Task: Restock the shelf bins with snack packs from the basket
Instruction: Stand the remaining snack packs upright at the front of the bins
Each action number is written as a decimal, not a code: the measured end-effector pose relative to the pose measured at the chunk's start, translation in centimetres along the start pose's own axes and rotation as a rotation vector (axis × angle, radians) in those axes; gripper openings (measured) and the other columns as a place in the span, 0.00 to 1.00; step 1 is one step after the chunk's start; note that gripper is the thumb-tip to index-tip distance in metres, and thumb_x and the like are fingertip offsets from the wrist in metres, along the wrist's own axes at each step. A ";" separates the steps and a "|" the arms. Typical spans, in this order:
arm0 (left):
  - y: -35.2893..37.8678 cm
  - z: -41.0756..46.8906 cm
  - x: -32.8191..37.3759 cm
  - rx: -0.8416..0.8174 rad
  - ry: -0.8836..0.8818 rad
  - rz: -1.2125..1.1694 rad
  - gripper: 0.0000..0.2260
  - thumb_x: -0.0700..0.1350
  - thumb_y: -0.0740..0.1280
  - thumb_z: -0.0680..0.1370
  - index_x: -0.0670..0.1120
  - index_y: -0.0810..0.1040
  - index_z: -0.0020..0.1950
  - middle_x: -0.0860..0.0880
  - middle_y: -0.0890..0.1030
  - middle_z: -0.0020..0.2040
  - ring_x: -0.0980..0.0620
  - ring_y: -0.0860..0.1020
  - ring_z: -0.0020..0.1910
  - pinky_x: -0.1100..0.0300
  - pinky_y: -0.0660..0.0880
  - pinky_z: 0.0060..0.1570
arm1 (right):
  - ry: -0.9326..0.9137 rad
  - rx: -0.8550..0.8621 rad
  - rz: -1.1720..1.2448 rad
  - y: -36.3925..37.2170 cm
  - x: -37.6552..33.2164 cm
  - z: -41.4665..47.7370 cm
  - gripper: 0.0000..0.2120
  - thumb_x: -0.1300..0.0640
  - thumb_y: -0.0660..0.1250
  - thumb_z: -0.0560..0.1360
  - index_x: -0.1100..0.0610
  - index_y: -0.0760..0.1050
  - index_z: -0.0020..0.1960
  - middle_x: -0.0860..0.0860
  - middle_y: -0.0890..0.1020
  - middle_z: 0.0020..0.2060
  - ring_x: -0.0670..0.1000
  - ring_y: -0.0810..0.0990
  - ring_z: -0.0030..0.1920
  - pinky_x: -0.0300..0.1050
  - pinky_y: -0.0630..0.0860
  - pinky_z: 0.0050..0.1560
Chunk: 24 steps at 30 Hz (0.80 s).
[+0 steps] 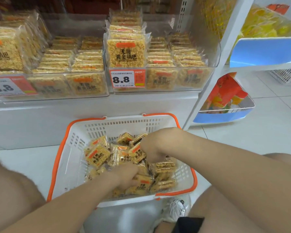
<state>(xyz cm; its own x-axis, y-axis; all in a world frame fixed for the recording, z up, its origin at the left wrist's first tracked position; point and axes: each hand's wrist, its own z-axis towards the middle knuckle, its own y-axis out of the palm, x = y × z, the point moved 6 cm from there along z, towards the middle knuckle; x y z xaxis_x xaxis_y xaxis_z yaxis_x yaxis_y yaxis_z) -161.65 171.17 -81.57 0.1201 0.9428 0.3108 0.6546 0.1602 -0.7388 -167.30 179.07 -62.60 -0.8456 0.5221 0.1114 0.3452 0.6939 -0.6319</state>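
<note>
Nearest are the person's bare knees and a white shoe (pixel 176 209) on the tiled floor, with both forearms reaching down between them. The left hand (pixel 126 175) is sunk in the near side of the basket (pixel 77 148), its fingers curled round one or two of the snack packs (pixel 97 157) heaped there. The right hand (pixel 151 147) is further in, bent at the wrist. Its fingers are mostly hidden by the back of the hand, but it looks clamped on a labelled pack at the top of the heap. The basket, white with an orange rim, stands on the floor against the base of the shelf and holds plenty of packs, so the restocking seems far from done.

Above it are the left bin (pixel 57 84) and the right bin (pixel 180 78), both clear-walled, each carrying a price tag (pixel 127 78).

The risks I see:
- The wrappers look slick. A handful taken in each hand could shed a pack on the lift up to the shelf.
- The rice cakes look brittle, so a hard squeeze may crack them.
- The upright row at the front of the right bin stands high, and a knock from an arriving hand could topple it.
</note>
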 end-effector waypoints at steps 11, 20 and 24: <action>-13.9 -5.3 0.5 0.411 0.116 -0.762 0.06 0.51 0.62 0.87 0.56 0.78 0.54 0.54 0.81 0.47 0.51 0.83 0.43 0.49 0.84 0.47 | 0.102 0.187 0.126 -4.6 4.7 -1.7 0.16 0.65 0.59 0.80 0.59 0.75 0.67 0.55 0.81 0.56 0.56 0.81 0.48 0.48 0.75 0.39; -22.8 -10.7 -0.4 1.094 0.022 -0.928 0.11 0.47 0.56 0.89 0.51 0.77 0.65 0.55 0.81 0.50 0.63 0.77 0.46 0.67 0.73 0.49 | 0.155 0.875 0.581 -10.1 7.5 -4.5 0.09 0.51 0.61 0.82 0.51 0.77 0.57 0.51 0.82 0.45 0.54 0.82 0.45 0.50 0.81 0.44; -24.9 -12.7 -0.4 1.293 0.012 -0.936 0.17 0.50 0.54 0.90 0.45 0.76 0.72 0.43 0.82 0.59 0.44 0.79 0.59 0.46 0.74 0.63 | 0.082 1.131 1.093 -11.1 8.3 -7.1 0.11 0.48 0.68 0.82 0.51 0.79 0.62 0.46 0.81 0.44 0.45 0.80 0.42 0.35 0.72 0.38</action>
<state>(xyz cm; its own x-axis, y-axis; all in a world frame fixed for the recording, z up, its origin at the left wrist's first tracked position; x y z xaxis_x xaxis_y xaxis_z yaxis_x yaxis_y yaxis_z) -168.52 163.07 -55.69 0.0674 0.3729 0.9254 -0.5465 0.7898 -0.2784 -175.30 179.21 -49.20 -0.3646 0.5537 -0.7487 0.2476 -0.7174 -0.6512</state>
